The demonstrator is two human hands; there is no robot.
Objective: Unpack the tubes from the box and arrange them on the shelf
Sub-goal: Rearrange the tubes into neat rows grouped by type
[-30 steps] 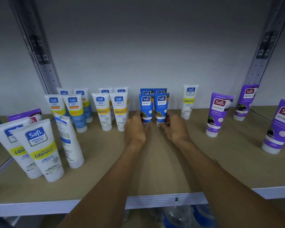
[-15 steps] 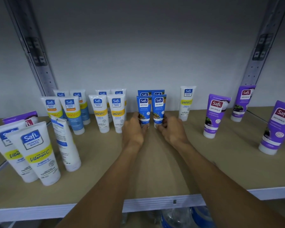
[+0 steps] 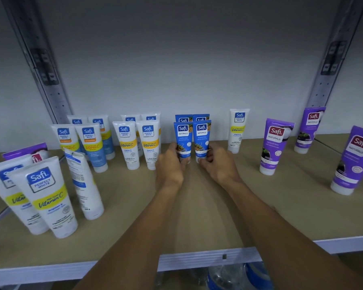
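Two blue Safi Naturals tubes stand upright side by side on the brown shelf [image 3: 197, 216], in front of two more blue tubes [image 3: 192, 117]. My left hand [image 3: 169, 168] grips the base of the left blue tube [image 3: 183, 137]. My right hand [image 3: 219, 164] grips the base of the right blue tube [image 3: 201, 136]. The white caps are partly hidden by my fingers. The box is not in view.
White Vitamin C tubes [image 3: 136, 141] stand left of the blue ones, with larger white tubes [image 3: 48, 195] near the front left. One white tube [image 3: 237, 129] and purple tubes [image 3: 275, 143] stand to the right. Metal uprights [image 3: 48, 80] flank the back wall.
My hands stay at the bases of the two front blue tubes. The view has shifted slightly; the tubes have barely moved.
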